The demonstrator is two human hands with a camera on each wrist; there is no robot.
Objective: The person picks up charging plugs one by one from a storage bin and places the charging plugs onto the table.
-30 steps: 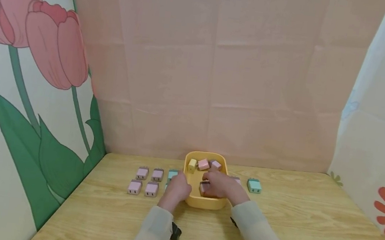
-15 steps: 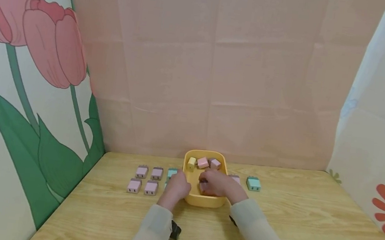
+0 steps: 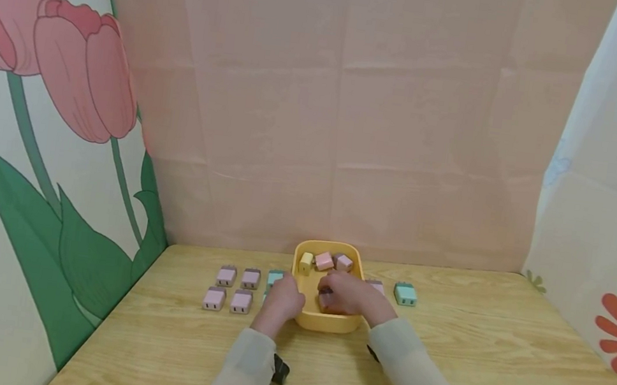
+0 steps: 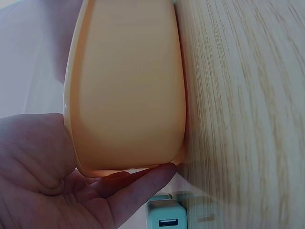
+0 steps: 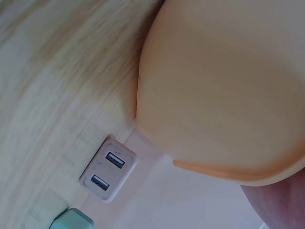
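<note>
The half-hidden charger [image 3: 324,299] lies under your right grip [image 3: 347,292], whether pinched I cannot tell, while your left grip [image 3: 285,296] holds the left side of the yellow box [image 3: 327,324].

In the head view, the right hand's grip [image 3: 351,293] hides its own fingertips and most of a USB charger [image 3: 325,299] in the yellow tub [image 3: 327,324], so whether they pinch it cannot be told. The left hand's grip [image 3: 284,299] covers much of the teal chargers [image 3: 275,276] beside the tub, and the right wrist masks part of a lilac charger [image 3: 375,285]. The right wrist view cuts off a mint charger [image 5: 73,220] at the bottom, as the left does a teal charger [image 4: 167,214].
</note>
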